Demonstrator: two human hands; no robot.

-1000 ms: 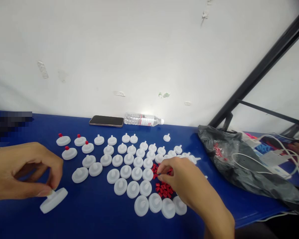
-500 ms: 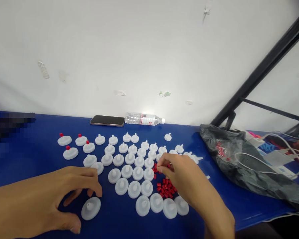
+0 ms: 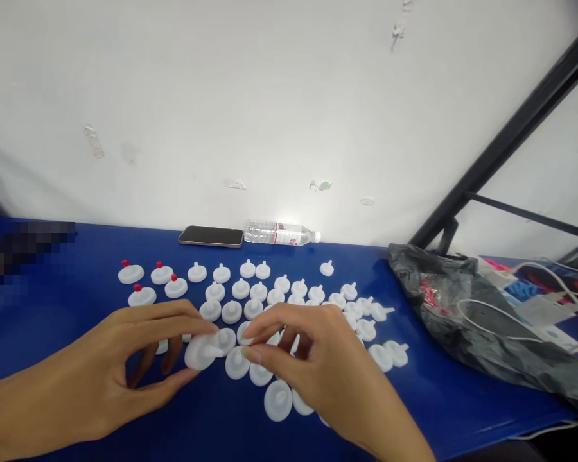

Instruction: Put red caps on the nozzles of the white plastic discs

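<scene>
My left hand (image 3: 139,362) grips a white round nozzle cap (image 3: 201,351) by its rim, thumb below and fingers above. The cap is tilted, its spout pointing right. Close by on the right, my right hand (image 3: 308,366) has thumb and index finger pressed together near that spout. Whatever sits in this pinch is too small or hidden to make out. Beneath both hands lie several more white nozzle caps (image 3: 232,312) in loose rows, spouts up. Four-sided grouping at the left holds several white caps with red tips (image 3: 142,296).
A phone (image 3: 210,236) and a clear plastic bottle (image 3: 282,233) lie along the wall. To the right, a black plastic bag (image 3: 481,327) carries a clear bag of red pieces (image 3: 431,292). A white cable (image 3: 467,314) and a dark metal frame (image 3: 505,128) are there too.
My left hand has picked up the white nozzle cap from the table. My right hand has moved left from the red pieces to beside it, now covering those pieces.
</scene>
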